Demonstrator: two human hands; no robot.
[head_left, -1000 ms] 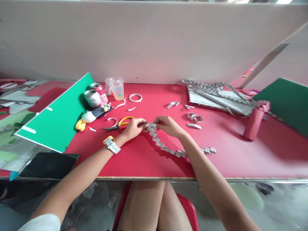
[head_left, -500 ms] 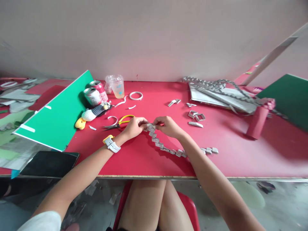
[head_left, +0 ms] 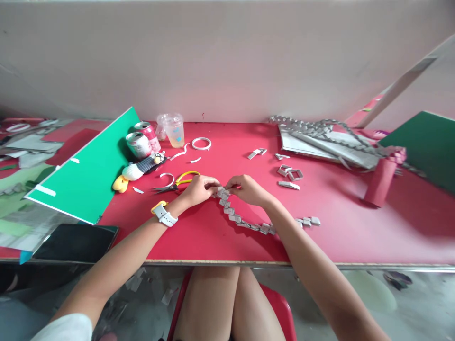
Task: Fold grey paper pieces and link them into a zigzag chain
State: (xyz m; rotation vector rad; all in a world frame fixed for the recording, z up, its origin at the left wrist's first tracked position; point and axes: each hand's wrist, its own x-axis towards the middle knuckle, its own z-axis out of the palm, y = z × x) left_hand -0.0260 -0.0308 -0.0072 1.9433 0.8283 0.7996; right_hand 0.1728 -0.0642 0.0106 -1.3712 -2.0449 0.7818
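Table (head_left: 199, 239), red. Board (head_left: 88, 168), green, at left. Chain (head_left: 232, 218), grey, curving along the table, passing below the right forearm (head_left: 302, 246). Left hand (head_left: 198, 191) and right hand (head_left: 250, 190), both pinching one chain end in the fingertips. Scissors (head_left: 174, 187), yellow-handled, beside the left hand. Links (head_left: 288, 185), loose, beyond the right hand.

Soft light, glare on tabletop (head_left: 355, 237), blurry edges

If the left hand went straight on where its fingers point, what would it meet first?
Beyond the grey chain the left hand pinches, probably the right hand, though depth is unclear.
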